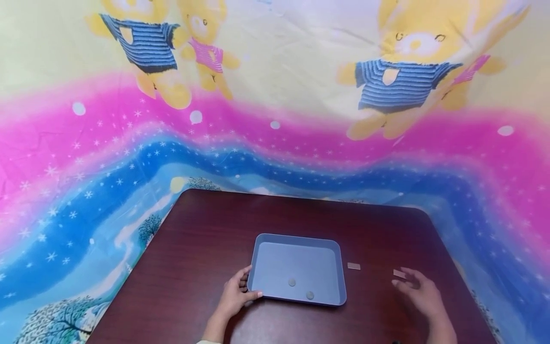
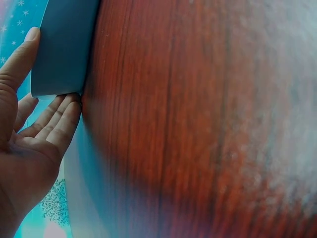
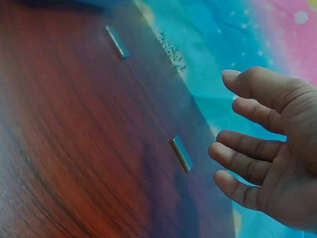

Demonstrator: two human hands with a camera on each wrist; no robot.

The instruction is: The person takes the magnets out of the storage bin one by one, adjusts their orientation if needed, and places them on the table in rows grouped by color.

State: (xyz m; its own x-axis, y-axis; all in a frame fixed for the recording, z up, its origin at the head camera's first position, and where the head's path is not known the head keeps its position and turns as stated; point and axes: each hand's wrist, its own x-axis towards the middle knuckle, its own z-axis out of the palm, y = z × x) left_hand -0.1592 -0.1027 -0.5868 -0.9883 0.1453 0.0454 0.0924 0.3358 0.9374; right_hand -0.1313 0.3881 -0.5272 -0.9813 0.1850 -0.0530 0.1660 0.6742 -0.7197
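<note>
A blue-grey rectangular tray lies on the table, and two small round grey discs that look like coins are inside it, near the front wall. My left hand grips the tray's front left corner, thumb at the front and fingers against the left side. In the left wrist view, the fingertips touch the tray's end. My right hand is over the table's right side, fingers spread and slightly bent. Close to its fingertips lies a small flat rectangular block. A similar block lies just right of the tray.
A dark red-brown wooden table with rounded corners bears everything. Behind it and along its sides hangs a colourful sheet printed with bears, snowflakes and trees.
</note>
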